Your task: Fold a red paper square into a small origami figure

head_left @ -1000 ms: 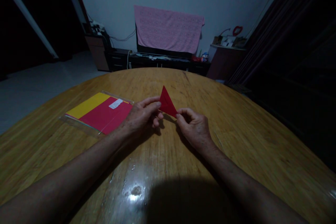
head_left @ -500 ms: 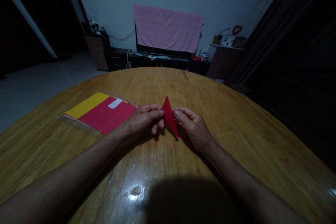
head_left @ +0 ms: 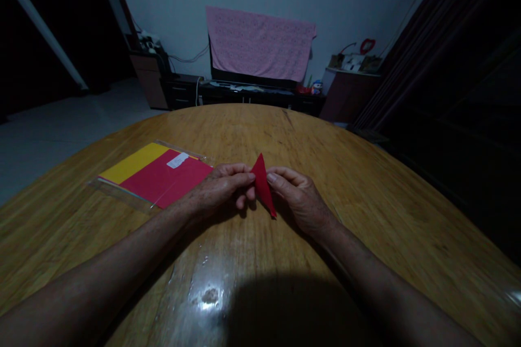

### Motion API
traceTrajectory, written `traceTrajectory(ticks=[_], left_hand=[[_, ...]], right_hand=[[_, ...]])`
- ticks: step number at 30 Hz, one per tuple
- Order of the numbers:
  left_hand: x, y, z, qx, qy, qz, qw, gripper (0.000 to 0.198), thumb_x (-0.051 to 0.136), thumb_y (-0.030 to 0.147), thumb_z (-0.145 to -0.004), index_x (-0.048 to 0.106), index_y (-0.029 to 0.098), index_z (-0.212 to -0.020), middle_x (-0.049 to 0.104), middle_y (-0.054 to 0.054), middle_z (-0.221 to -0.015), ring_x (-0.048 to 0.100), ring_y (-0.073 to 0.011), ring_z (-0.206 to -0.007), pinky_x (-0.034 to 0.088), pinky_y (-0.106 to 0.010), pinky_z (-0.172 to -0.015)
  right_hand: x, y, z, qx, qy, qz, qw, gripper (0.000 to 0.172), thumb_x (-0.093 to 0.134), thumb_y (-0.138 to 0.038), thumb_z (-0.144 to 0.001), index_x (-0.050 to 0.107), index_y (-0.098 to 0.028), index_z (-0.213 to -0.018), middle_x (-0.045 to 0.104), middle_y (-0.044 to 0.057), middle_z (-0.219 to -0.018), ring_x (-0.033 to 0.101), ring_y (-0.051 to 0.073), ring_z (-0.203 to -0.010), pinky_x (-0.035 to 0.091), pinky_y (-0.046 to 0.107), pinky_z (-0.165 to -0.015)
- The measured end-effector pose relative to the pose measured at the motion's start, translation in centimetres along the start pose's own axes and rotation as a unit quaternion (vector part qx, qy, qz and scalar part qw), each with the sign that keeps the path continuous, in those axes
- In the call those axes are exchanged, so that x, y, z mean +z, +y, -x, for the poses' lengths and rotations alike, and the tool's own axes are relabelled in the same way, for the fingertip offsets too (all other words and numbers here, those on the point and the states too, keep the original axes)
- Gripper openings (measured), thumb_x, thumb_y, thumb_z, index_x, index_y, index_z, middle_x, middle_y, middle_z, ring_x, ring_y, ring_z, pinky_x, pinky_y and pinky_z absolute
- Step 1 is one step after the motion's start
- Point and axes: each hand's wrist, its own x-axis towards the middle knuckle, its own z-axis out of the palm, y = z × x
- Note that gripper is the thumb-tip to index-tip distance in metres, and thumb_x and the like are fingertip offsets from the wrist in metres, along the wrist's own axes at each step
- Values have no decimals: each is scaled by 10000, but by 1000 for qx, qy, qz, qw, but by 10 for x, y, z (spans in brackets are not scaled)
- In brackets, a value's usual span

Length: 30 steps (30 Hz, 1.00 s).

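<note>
Red paper triangle (head_left: 262,184), pinched between the narrowly closed fingers of the left hand (head_left: 220,188) and right hand (head_left: 299,200) over the table (head_left: 325,146), its long axis slanting nearer the right hand.

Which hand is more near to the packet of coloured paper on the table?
Left. The left hand is right beside the plastic packet of coloured paper, at its right edge. The right hand is farther away, beyond the folded red paper.
</note>
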Motion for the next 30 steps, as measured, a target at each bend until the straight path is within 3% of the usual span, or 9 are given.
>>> traceTrajectory(ticks=[6,15,30], left_hand=[[2,2,1,-4,0,-9,1000,114,624,218,-814,613,134,-738,609,-6,-581,480,-59,-374,436,-179,-400],[0,1,-1,3,-15,-17,1000,104,609,218,-815,631,138,-753,615,-4,-572,468,-62,-362,436,-185,-380],[0,4,-1,-24,12,-24,999,219,609,214,-800,584,133,-598,567,13,-475,381,-47,-287,388,-181,-323]], right_hand=[[1,-5,2,31,-68,-39,996,221,628,-414,-839,674,-212,-916,710,34,-810,656,167,-763,512,336,-790],[0,-6,2,52,-75,-40,995,267,617,-431,-845,672,-196,-959,718,59,-833,660,201,-802,510,364,-797],[-2,-2,1,71,-92,-82,990,207,633,-382,-844,665,-191,-918,710,41,-820,643,178,-745,481,354,-787]])
